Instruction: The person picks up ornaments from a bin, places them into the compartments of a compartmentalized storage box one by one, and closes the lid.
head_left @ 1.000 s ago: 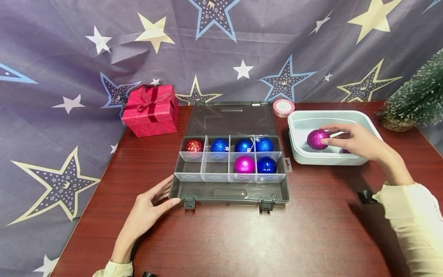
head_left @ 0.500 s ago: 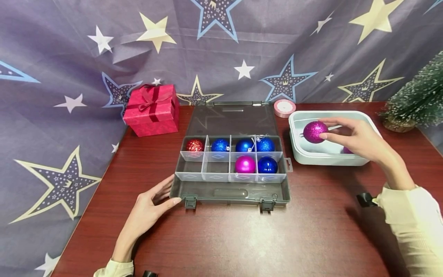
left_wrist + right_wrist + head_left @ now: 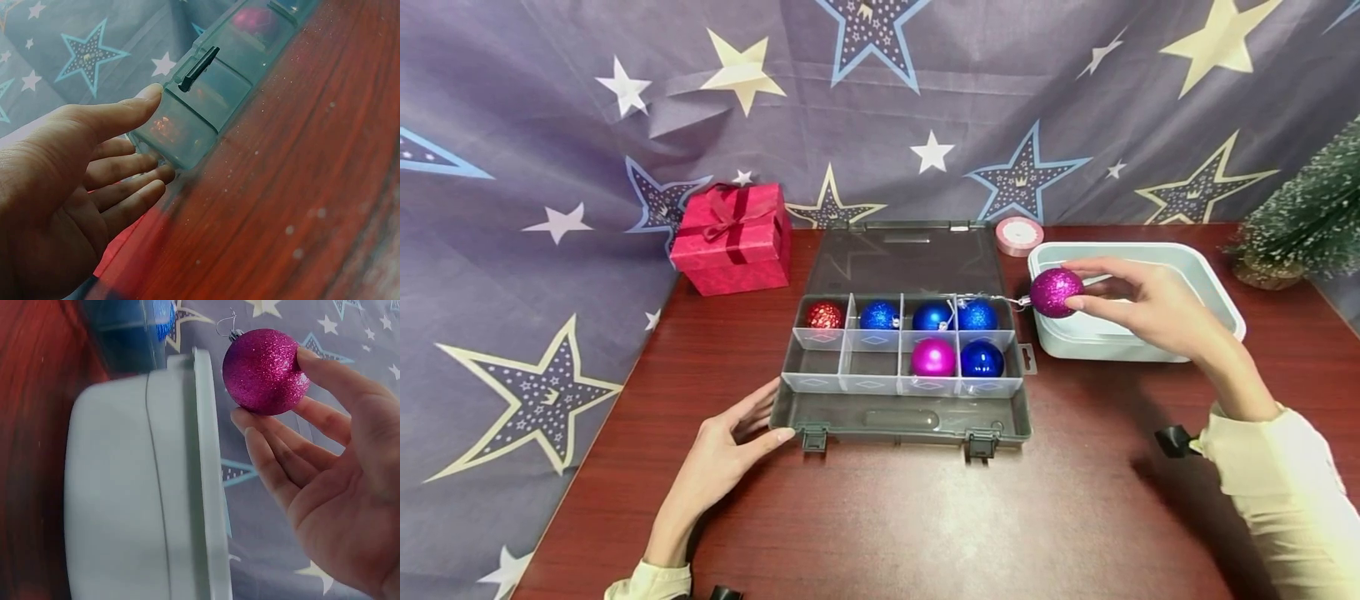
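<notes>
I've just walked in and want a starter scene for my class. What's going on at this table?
Someone is handling baubles with bare hands. The right hand pinches a glittery magenta bauble, raised near the left end of the pale tub. The left hand rests against the near left corner of an open divided case. Six baubles sit in that case: a red one, a pink one and four blue ones.

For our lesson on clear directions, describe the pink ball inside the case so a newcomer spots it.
On the red-brown table lies an open dark case. In the front row of small compartments, third from the left, sits the pink ball. Smooth, it is the only pink one there, with blue balls behind and to its right.
</notes>
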`<state>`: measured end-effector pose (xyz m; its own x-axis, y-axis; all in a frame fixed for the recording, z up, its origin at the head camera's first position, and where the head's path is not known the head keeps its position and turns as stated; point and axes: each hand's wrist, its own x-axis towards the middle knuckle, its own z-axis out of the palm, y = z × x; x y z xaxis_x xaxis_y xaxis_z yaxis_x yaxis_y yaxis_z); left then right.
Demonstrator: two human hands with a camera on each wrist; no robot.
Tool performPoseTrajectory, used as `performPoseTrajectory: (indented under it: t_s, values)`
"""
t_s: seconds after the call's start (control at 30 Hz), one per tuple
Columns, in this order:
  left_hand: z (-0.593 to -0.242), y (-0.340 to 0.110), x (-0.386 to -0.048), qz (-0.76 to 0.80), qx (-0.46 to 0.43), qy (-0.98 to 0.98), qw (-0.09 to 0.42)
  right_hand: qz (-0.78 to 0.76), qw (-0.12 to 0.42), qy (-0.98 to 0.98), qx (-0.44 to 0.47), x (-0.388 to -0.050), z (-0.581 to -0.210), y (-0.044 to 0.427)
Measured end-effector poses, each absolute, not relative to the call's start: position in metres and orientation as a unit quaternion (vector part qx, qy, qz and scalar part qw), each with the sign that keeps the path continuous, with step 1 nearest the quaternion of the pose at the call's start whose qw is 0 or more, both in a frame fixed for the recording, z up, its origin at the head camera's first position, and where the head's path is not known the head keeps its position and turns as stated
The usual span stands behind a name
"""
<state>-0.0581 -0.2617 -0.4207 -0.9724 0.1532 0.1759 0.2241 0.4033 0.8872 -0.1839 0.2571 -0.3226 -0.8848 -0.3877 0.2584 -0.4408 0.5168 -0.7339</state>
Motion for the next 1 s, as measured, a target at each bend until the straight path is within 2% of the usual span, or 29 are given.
performPoseTrajectory:
  t_s: [0.3, 1.0]
  values:
    - [-0.422, -0.262, -0.058, -0.538, -0.108, -0.835, 0.026, 0.417, 0.029, -0.861, 0.288, -0.182, -0.323, 0.232]
    - [-0.420, -0.262, -0.057, -0.532, -0.101, -0.840, 0.028, 0.442, -0.036, -0.825, 0.351, -0.190, -0.337, 0.173]
